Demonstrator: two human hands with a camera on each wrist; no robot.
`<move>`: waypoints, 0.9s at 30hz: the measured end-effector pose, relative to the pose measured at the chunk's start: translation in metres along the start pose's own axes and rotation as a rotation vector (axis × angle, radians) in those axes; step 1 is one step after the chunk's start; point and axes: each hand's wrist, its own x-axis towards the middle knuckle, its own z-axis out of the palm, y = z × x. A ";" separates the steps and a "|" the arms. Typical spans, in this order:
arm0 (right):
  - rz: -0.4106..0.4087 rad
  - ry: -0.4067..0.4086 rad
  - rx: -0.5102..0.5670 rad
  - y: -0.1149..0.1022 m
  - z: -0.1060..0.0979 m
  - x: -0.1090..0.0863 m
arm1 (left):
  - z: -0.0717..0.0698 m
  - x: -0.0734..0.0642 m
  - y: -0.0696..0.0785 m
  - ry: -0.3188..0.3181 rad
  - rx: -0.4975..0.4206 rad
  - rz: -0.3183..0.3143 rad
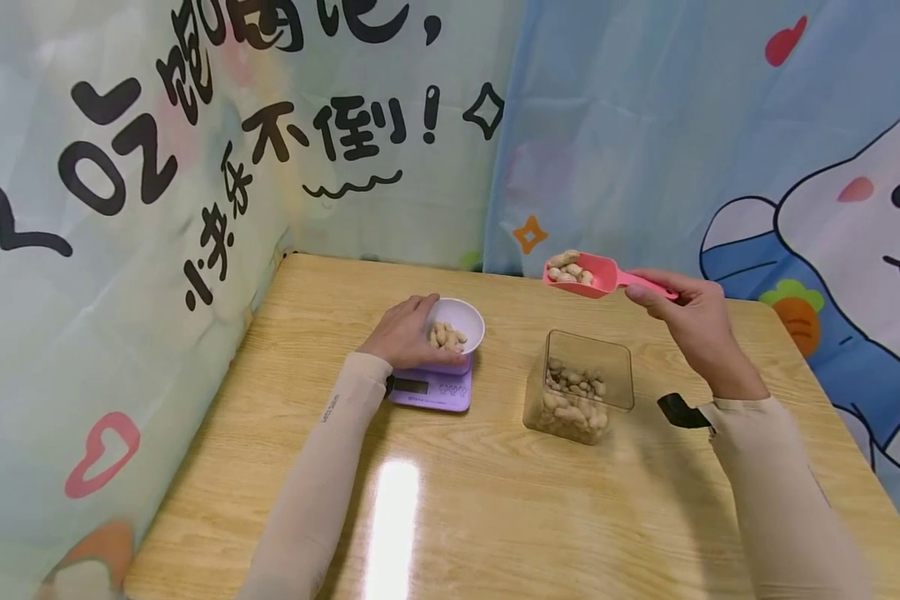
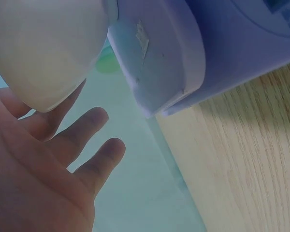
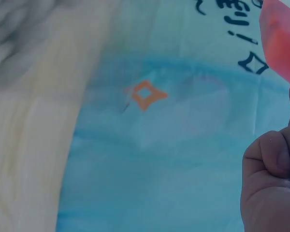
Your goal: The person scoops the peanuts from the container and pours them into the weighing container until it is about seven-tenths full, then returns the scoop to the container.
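Observation:
My left hand [image 1: 408, 337] holds a small white bowl [image 1: 472, 315], its thumb along the near side and fingers on the far left. Several peanuts [image 1: 447, 337] lie in the bowl, which is over a purple kitchen scale [image 1: 438, 398]. In the left wrist view the bowl's smooth outside [image 2: 48, 53] rests against the fingers, with two other fingers spread apart. On the right, my right hand [image 1: 693, 325] grips a pink scoop [image 1: 602, 273] by its handle. Unshelled peanuts [image 1: 568, 271] fill the scoop's front, raised above and behind a clear square container [image 1: 534, 400].
Peanuts [image 1: 573, 408] fill the lower part of the container, which stands on the wooden table [image 1: 495, 500] right of the scale. A printed cloth backdrop [image 1: 607, 125] borders the table's back and left side. A black strap [image 1: 682, 412] sticks out at the right cuff.

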 end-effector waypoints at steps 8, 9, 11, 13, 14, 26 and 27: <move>-0.028 -0.068 0.110 -0.017 0.032 0.033 | 0.001 0.001 -0.001 -0.010 0.000 -0.012; -0.030 -0.076 0.111 -0.019 0.035 0.036 | 0.001 0.000 -0.001 -0.011 0.000 -0.012; -0.039 -0.094 0.125 -0.019 0.043 0.042 | 0.000 0.000 0.000 -0.012 -0.002 -0.014; -0.052 -0.118 0.147 -0.017 0.050 0.046 | -0.001 -0.001 0.000 -0.015 0.001 -0.014; -0.058 -0.131 0.159 -0.016 0.054 0.048 | -0.001 -0.001 0.000 -0.018 0.002 -0.014; 0.001 -0.257 0.156 -0.002 0.082 0.046 | -0.001 -0.001 0.000 -0.022 0.006 -0.021; 0.004 -0.271 0.149 -0.001 0.083 0.046 | -0.001 -0.001 0.000 -0.022 0.006 -0.020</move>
